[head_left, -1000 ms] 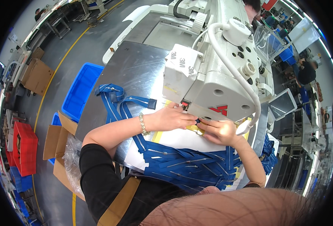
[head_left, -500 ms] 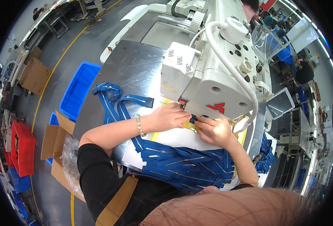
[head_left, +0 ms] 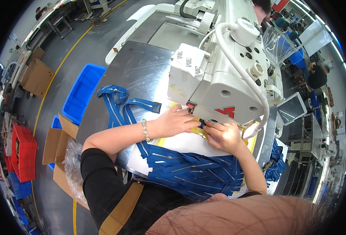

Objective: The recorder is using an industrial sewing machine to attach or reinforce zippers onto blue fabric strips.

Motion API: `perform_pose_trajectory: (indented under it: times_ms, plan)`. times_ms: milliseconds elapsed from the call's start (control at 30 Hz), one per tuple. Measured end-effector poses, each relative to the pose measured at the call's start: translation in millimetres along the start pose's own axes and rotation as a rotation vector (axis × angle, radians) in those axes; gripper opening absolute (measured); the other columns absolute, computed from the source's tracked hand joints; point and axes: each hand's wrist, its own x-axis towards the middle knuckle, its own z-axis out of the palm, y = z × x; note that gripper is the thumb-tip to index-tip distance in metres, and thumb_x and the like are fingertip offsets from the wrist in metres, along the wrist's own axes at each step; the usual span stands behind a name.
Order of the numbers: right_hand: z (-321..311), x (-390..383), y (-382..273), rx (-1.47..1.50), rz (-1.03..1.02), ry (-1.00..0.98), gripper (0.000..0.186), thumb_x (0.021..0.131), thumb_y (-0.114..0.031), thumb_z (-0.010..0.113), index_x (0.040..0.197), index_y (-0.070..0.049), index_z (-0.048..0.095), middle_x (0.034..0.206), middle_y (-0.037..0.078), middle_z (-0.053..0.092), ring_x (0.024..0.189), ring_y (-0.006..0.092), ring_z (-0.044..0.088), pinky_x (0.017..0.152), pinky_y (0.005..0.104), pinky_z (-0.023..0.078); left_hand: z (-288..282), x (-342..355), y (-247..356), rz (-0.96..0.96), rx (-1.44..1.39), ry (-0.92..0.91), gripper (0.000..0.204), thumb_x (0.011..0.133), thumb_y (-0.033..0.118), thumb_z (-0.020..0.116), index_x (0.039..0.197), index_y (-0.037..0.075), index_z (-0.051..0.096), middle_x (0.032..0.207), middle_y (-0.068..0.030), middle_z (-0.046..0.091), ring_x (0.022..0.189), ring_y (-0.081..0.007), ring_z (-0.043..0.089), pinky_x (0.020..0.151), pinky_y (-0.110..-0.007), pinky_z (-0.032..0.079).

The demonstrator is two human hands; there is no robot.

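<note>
Dark-blue piece [head_left: 201, 124] sits between two sets of fingertips, mostly lost beneath a white machine head

Head view, clock directions taken from the hands: the piece lies at the centre, over a yellow frame [head_left: 199, 132], and so little of it shows that its shape and full extent cannot be told. The left hand [head_left: 177, 120], its wrist ringed by a beaded bracelet [head_left: 145, 130], comes in from nine o'clock with fingers bent and narrowly spaced, their tips beside the piece. The right hand [head_left: 224, 137] reaches in from four o'clock, fingers curled and narrow, tips at the piece's other side — whether either hand actually pinches it, I cannot tell.

Toward one o'clock the machine head [head_left: 220, 96] overhangs the work and hides whatever stands directly under it. At six o'clock a pile of blue zipper strips [head_left: 192, 168] overlaps so thickly that single strips are hard to follow; black clothing [head_left: 153, 205] cuts off its near edge. More blue strip [head_left: 118, 96] loops over the steel plate [head_left: 141, 58] toward ten o'clock. At four o'clock a second blue bundle [head_left: 276, 160] is partly visible, too tangled to sort.
</note>
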Motion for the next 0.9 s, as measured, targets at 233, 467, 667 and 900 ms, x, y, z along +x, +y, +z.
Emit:
perform_pose_trajectory:
  times_ms: [233, 467, 667, 900]
  plan:
    - [-1.5, -1.7, -0.8, -0.015, 0.012, -0.007, 0.027, 0.065, -0.011, 0.070, 0.092, -0.010, 0.071, 0.099, 0.004, 0.070, 0.079, 0.0190, 0.066, 0.065, 0.0318, 0.052, -4.4, 1.2, 0.5, -0.033, 0.027, -0.075, 0.036, 0.081, 0.036, 0.063, 0.116, 0.033, 0.058, 0.107, 0.0080, 0.057, 0.108, -0.0162, 0.048, 0.083, -0.036, 0.035]
    - [-1.9, 0.8, -2.8, -0.037, 0.002, 0.005, 0.025, 0.066, -0.011, 0.070, 0.092, -0.011, 0.071, 0.098, 0.003, 0.070, 0.077, 0.0179, 0.066, 0.065, 0.0318, 0.051, -3.8, 0.7, 3.4, -0.066, 0.013, -0.104, 0.032, 0.082, 0.036, 0.062, 0.114, 0.032, 0.061, 0.107, 0.0082, 0.057, 0.108, -0.0165, 0.048, 0.083, -0.036, 0.035]
    - [-0.2, -1.6, -3.4, -0.046, 0.036, -0.028, 0.026, 0.066, -0.011, 0.069, 0.091, -0.011, 0.071, 0.098, 0.003, 0.070, 0.080, 0.0177, 0.066, 0.067, 0.0325, 0.050, 0.6, -2.3, 4.4, -0.075, 0.038, -0.054, 0.037, 0.081, 0.039, 0.062, 0.116, 0.029, 0.058, 0.105, 0.0089, 0.057, 0.105, -0.0154, 0.048, 0.083, -0.036, 0.035]
    - [0.3, -2.2, -3.9, -0.095, 0.014, -0.009, 0.027, 0.065, -0.011, 0.069, 0.092, -0.012, 0.071, 0.101, 0.001, 0.070, 0.079, 0.0162, 0.065, 0.067, 0.0318, 0.048, -2.3, 0.1, 6.4, -0.052, 0.124, -0.068, 0.039, 0.082, 0.038, 0.062, 0.118, 0.025, 0.058, 0.108, 0.0085, 0.057, 0.102, -0.0150, 0.050, 0.085, -0.035, 0.035]
